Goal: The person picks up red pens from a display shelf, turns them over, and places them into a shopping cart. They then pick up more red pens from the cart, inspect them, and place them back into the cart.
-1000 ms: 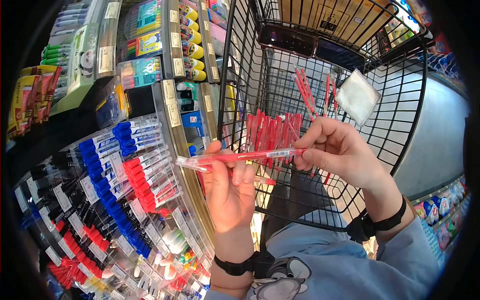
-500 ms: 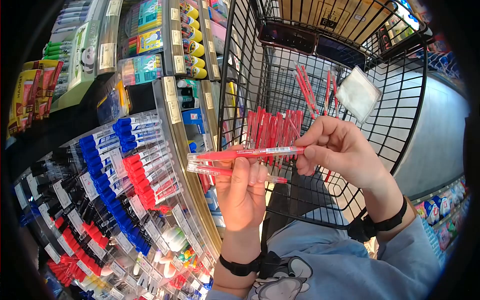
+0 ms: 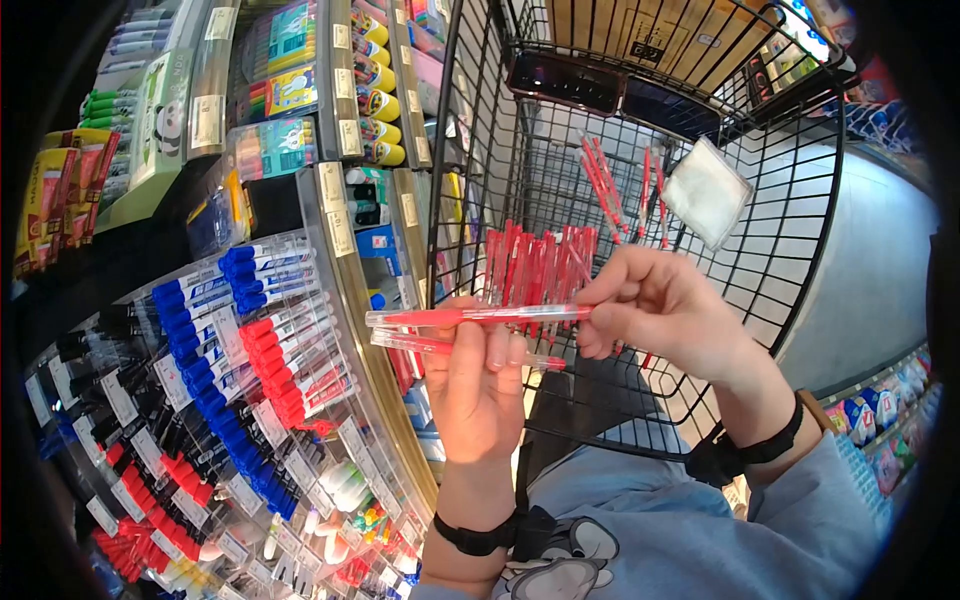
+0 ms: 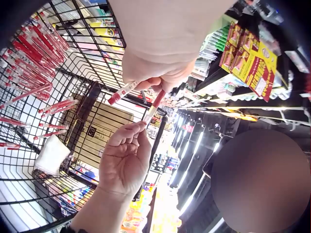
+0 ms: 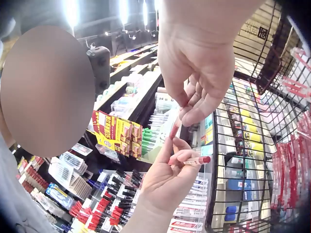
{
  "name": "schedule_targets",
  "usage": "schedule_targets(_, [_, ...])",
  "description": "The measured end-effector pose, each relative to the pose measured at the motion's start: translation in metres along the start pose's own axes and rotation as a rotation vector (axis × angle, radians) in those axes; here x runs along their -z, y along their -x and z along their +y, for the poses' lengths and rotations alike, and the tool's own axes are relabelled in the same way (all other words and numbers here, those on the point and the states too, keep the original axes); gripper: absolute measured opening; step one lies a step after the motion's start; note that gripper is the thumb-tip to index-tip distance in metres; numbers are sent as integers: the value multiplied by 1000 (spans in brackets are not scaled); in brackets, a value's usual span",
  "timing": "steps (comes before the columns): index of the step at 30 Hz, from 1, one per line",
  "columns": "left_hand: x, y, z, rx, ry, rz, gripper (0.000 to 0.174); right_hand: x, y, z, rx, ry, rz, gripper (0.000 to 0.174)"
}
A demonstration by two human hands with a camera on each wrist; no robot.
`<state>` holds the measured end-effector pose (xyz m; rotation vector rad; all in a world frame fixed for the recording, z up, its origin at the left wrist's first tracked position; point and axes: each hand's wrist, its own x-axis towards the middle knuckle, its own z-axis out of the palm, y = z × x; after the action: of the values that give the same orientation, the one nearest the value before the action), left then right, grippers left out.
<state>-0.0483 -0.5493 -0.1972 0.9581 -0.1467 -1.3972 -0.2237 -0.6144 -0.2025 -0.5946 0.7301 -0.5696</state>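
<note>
Two red pens with clear ends are held above a wire shopping cart (image 3: 690, 400). In the head view, the left hand (image 3: 475, 400) holds both with its thumb and fingers; the lower pen (image 3: 425, 342) slants below the upper pen (image 3: 530, 313). At the upper pen's right end, the thumb and forefinger of the right hand (image 3: 670, 315) pinch it. The left wrist view shows the right hand (image 4: 124, 162) at the tip of that pen. Past the left hand's curled fingers, the lower pen's red end (image 5: 204, 159) sticks out in the right wrist view.
Many red pens (image 3: 540, 265) stand inside the cart, with a few more by a clear square packet (image 3: 708, 193). A cardboard box (image 3: 650, 35) sits at the cart's far end. Marker racks (image 3: 290, 370) line the left side, close to the left hand.
The left hand has moved slightly right, and the pens have spread apart at their left ends. The upper pen's barcode, visible earlier, no longer shows; the right hand has kept its pinch.
</note>
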Motion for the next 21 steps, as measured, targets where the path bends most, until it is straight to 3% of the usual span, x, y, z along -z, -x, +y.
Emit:
schedule_targets(2, [2,-5,-4,14,-5,10,20,0,-2,7,-23,-5,-64,12])
schedule_targets(4, [9,-12,-9,31,-137,83,19,15,-11,12,-194,269,-172,19])
schedule_targets(6, [21,-18,-16,76,-126,50,19,36,-25,13,-158,818,-81,30])
schedule_targets(8, [29,-20,-23,179,-189,158,20,61,-51,29,-197,1126,279,29])
schedule_targets(10, [33,-20,-28,227,-206,159,21,87,-80,58,-200,1292,518,22])
schedule_targets(11, [32,-20,-32,268,-213,140,21,94,-90,71,-199,1297,522,22])
schedule_targets(13, [30,-20,-35,338,-204,91,19,102,-108,93,-82,1480,731,23])
schedule_targets(17, [31,-22,-35,376,-246,52,19,110,-126,112,-58,1568,798,26])
schedule_targets(21, [29,-23,-34,387,-235,72,17,102,-127,108,-31,1581,842,15])
